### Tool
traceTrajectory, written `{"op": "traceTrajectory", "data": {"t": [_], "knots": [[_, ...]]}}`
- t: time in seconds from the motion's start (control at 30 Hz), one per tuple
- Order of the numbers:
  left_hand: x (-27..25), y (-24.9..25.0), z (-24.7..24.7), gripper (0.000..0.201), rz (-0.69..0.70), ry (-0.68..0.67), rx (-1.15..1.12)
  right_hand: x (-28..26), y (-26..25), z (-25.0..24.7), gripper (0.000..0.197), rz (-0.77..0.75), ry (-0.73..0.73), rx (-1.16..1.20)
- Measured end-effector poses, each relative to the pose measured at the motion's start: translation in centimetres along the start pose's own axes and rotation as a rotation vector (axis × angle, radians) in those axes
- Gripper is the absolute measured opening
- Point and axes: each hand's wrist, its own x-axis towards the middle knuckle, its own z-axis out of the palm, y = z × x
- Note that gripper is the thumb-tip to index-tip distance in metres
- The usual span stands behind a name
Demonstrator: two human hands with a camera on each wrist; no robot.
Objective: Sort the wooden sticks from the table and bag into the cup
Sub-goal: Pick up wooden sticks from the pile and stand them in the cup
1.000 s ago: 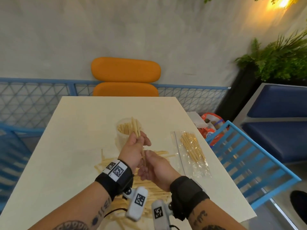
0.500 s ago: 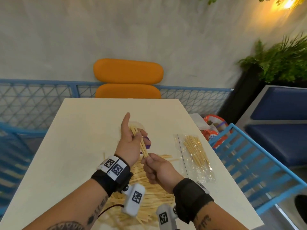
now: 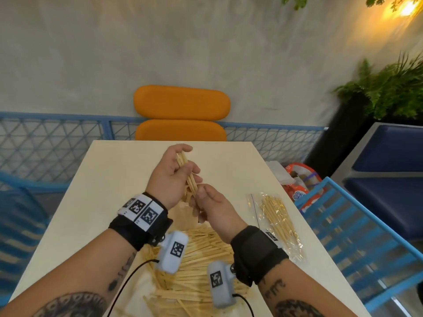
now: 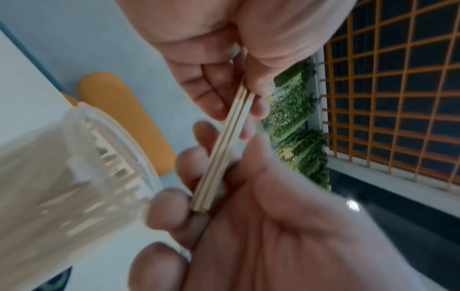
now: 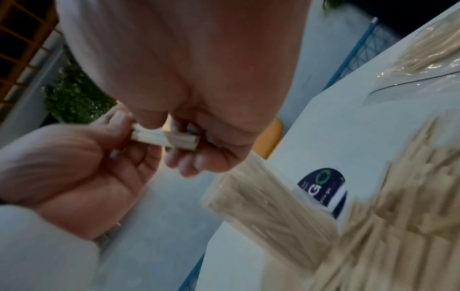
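Observation:
A small bundle of wooden sticks (image 3: 185,172) is held upright above the table between both hands. My left hand (image 3: 169,177) curls round its upper part; my right hand (image 3: 212,207) pinches its lower end. The left wrist view shows the sticks (image 4: 224,153) squared together between the fingers of both hands. The clear cup (image 4: 74,177), packed with sticks, stands just below the hands and also appears in the right wrist view as the cup (image 5: 261,216). In the head view the hands mostly hide it. A loose pile of sticks (image 3: 201,259) lies under my wrists. The clear bag (image 3: 277,220) holds more sticks.
The cream table (image 3: 103,202) has its right edge close to the bag. A blue chair (image 3: 343,236) stands at the right, with a red-and-white package (image 3: 299,179) behind it. An orange chair (image 3: 180,115) stands at the far end.
Both hands have lifted the bundle up and farther over the table, and now cover the cup. The left index finger, straight half a second ago, has curled back over the sticks.

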Motion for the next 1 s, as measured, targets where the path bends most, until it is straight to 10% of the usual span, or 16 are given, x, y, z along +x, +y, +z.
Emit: {"op": "traceTrajectory", "data": {"t": [0.17, 0.33, 0.77, 1.0], "knots": [[2.2, -0.1, -1.5, 0.039, 0.069, 0.160, 0.064, 2.0, 1.4, -2.0, 0.027, -0.023, 0.283, -0.236], [2.3, -2.0, -1.2, 0.035, 0.087, 0.167, 0.224, 2.6, 3.0, -2.1, 0.051, -0.036, 0.154, -0.562], [-1.0, -8.7, 0.1, 0.023, 0.053, -0.197, 0.825, 2.5, 4.0, -2.2, 0.054, -0.038, 0.120, -0.647], [-1.1, -8.9, -0.6, 0.041, 0.108, -0.238, 0.636, 0.2, 5.8, -5.0, 0.042, 0.089, 0.340, -0.569]]}}
